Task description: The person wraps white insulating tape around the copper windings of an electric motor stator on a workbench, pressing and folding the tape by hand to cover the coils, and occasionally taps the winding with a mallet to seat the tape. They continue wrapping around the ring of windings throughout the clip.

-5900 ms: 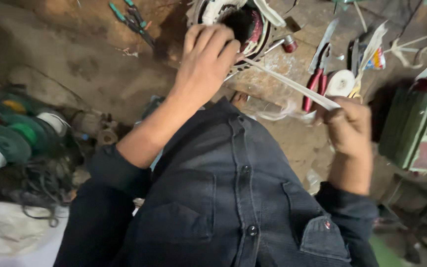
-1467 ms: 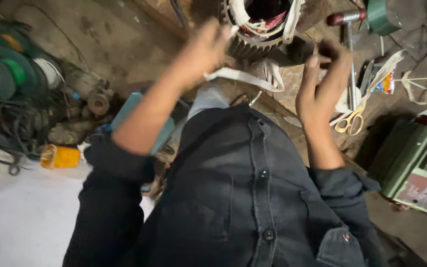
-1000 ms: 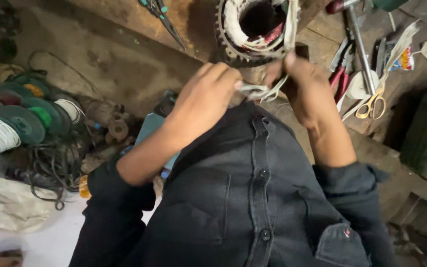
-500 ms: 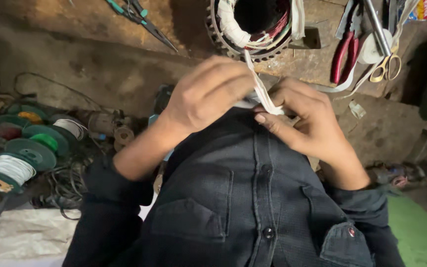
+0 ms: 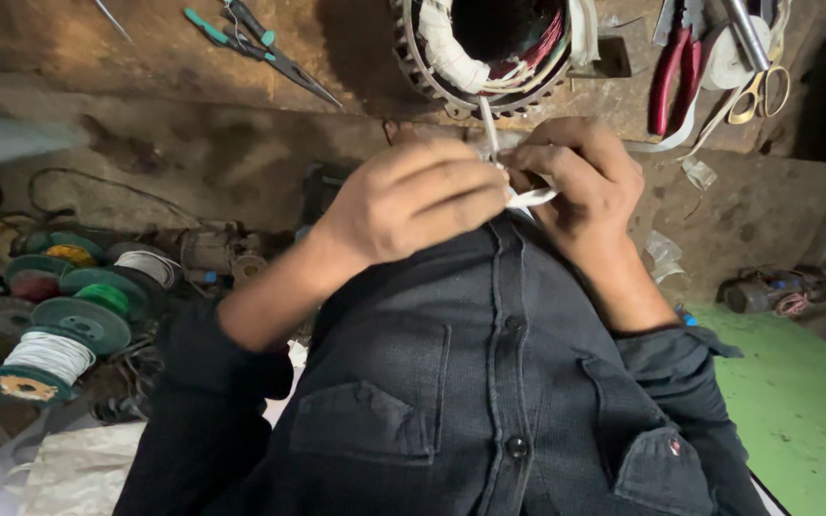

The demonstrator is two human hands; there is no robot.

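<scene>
Pinching white tape [image 5: 528, 198] between left hand [image 5: 413, 205] and right hand [image 5: 580, 186].

Worn wooden workbench and dirty floor, each with its load.

The scuffed brown wooden bench [image 5: 145, 48] spans the frame's top: green-handled pliers [image 5: 241, 33] upper left, a round toothed metal stator [image 5: 494, 48] top centre, red-handled pliers [image 5: 669, 67] and yellow-handled scissors [image 5: 757, 91] upper right. On the floor [image 5: 193, 162] at left lie green wire spools [image 5: 69, 325].

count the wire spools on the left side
About 5, clustered at left: a white-wound spool, a green one, a red one, a yellow one, a pale one. Clutter may hide more.
</scene>
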